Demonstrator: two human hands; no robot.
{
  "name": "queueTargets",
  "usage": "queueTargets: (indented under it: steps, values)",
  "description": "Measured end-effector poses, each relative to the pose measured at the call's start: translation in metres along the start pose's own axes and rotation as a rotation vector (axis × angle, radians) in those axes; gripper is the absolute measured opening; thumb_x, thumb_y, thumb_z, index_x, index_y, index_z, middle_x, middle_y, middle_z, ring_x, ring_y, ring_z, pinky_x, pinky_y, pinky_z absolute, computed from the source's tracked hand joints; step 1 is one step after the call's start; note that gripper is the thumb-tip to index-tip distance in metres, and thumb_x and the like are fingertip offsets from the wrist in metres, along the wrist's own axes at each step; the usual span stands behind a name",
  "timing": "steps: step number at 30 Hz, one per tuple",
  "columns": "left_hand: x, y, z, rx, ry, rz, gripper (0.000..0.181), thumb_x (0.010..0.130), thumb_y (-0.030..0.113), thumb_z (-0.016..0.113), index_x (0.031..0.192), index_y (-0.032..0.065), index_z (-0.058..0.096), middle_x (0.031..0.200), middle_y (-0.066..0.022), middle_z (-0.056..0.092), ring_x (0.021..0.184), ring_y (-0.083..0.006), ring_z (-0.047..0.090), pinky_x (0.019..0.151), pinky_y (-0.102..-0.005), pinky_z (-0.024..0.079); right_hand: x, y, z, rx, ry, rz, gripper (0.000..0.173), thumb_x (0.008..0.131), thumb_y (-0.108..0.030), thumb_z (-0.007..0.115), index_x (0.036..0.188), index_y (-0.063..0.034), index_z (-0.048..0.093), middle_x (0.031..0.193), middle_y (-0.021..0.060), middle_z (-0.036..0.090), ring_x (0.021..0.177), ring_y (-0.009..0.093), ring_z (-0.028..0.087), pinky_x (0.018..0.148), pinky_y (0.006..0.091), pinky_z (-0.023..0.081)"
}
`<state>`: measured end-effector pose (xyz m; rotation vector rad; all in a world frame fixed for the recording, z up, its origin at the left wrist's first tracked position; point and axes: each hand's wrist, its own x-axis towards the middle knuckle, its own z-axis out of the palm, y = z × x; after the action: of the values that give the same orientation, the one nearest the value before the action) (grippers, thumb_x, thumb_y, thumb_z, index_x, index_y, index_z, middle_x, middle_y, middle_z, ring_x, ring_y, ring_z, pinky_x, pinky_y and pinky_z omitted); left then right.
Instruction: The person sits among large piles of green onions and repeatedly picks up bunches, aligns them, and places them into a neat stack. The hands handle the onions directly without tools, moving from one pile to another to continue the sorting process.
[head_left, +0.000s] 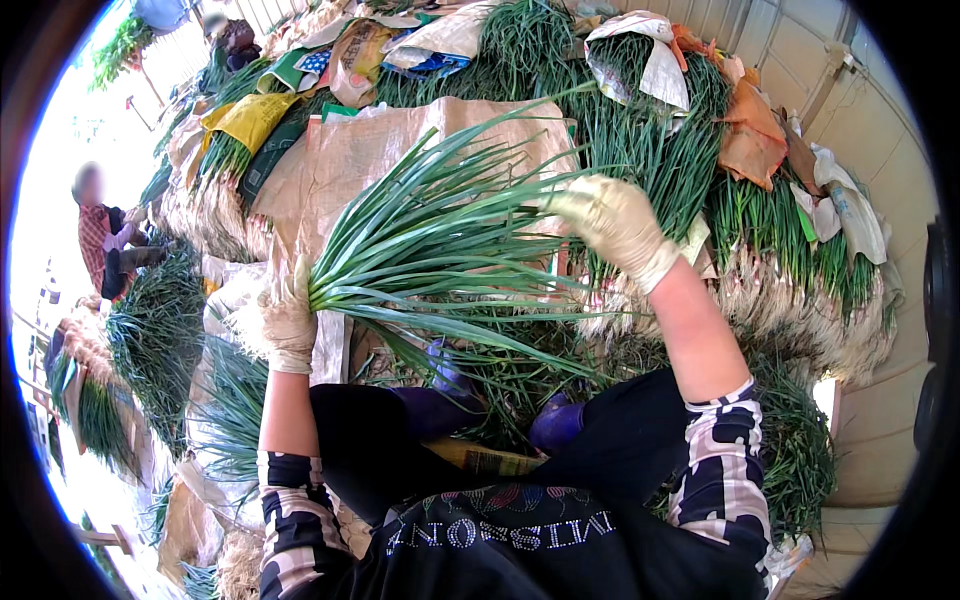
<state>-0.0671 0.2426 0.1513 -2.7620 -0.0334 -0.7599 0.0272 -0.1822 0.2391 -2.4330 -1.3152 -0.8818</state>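
My left hand (289, 319), in a pale glove, is shut around the root end of a bunch of green onions (435, 240). The long green leaves fan out to the right from that fist, above my knees. White roots show beside the glove. At the leaf tips is my right hand (607, 225), also gloved, with its fingers bent among or against them; whether it grips any is not clear. Behind the bunch lies a beige woven sack (390, 157).
Heaped green onions (637, 142) with pale roots stand in an arc ahead, partly under sacks, including an orange one (754, 135). Loose leaves (510, 375) cover the ground by my purple boots (559, 421). Another onion heap (157, 330) lies left, near a seated person (101, 240).
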Motion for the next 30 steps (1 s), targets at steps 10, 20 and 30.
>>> queueTargets:
  steps: [10,20,30]
  values:
    - [-0.004,0.002,0.004,-0.024,0.08,0.007,0.066,0.07,0.012,0.056,0.131,0.0132,0.032,0.107,-0.0095,0.051,0.107,-0.0259,0.046,0.084,-0.0408,0.035,0.012,-0.032,0.043,-0.094,-0.186,-0.171,0.034,0.074,-0.016,0.051,0.107,-0.0251,0.055,0.082,0.0026,0.052,0.077,0.02,0.055,0.065,0.0329,0.045]
    - [-0.004,0.004,0.002,0.011,0.107,0.022,0.062,0.07,0.011,0.054,0.129,0.0135,0.034,0.097,-0.0077,0.053,0.094,-0.0245,0.05,0.076,-0.0399,0.037,0.013,-0.044,0.067,-0.031,-0.138,-0.078,0.017,0.072,-0.016,0.053,0.089,-0.0165,0.059,0.081,0.0024,0.051,0.076,0.02,0.055,0.064,0.0342,0.046]
    - [-0.005,-0.002,0.003,0.044,0.086,0.004,0.06,0.07,0.009,0.054,0.127,0.0138,0.036,0.099,-0.0084,0.054,0.093,-0.0253,0.051,0.079,-0.0418,0.036,0.019,-0.045,0.032,0.822,0.576,0.716,0.02,0.087,-0.025,0.049,0.089,-0.0055,0.054,0.081,0.0062,0.054,0.067,0.016,0.052,0.06,0.0256,0.043]
